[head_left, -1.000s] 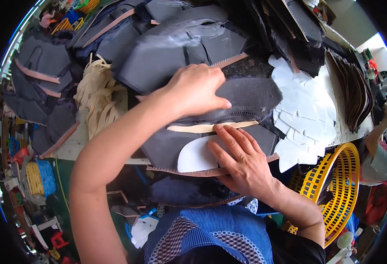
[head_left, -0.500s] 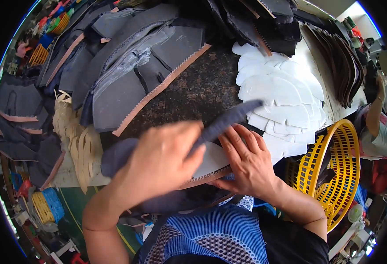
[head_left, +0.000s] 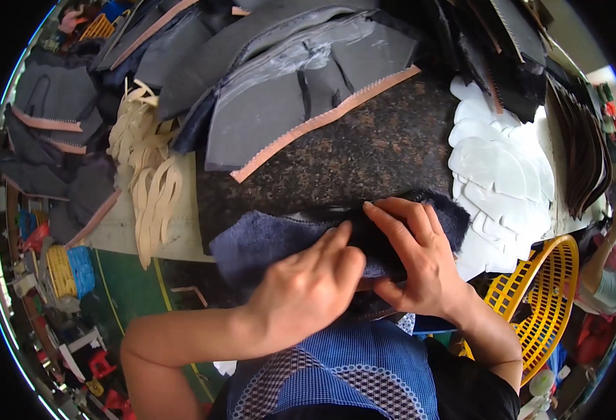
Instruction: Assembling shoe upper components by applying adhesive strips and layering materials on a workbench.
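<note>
Our left hand and right hand press flat, fingers together, on dark blue fuzzy fabric piece atop speckled brown bench; neither grip clamps it.

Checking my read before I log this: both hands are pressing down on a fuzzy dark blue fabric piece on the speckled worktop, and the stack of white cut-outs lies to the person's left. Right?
Not quite. The head view shows the stack of white cut-outs on the person's right, not left. The rest holds: the left hand and right hand both press on the fuzzy dark blue fabric piece on the speckled worktop.
</note>
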`<action>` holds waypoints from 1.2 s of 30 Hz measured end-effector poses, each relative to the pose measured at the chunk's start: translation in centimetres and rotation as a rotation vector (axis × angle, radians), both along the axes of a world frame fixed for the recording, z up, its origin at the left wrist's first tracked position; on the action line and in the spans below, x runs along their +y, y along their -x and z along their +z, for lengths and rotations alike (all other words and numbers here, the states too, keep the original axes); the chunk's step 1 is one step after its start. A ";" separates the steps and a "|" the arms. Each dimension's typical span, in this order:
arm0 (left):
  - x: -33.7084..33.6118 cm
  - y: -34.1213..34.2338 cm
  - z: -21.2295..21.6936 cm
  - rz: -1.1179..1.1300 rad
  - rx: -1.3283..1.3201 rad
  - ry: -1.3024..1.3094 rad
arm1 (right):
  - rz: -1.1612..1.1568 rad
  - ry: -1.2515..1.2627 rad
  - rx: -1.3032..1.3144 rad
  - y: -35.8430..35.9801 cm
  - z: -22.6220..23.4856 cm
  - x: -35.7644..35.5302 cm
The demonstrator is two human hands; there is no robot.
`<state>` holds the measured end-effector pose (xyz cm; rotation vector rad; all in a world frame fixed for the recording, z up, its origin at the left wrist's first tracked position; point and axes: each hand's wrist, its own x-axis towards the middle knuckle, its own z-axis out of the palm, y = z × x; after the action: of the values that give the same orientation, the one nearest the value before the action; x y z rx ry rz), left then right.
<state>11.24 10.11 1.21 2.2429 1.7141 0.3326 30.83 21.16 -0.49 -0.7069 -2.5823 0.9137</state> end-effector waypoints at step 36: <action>3.6 8.8 4.6 -0.398 -0.024 -0.474 | 0.267 -0.562 0.061 -0.8 -0.1 -6.5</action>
<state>2.47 13.70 5.85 2.8250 1.2217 0.7255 31.64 14.69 -0.61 -0.1780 -2.7208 0.2298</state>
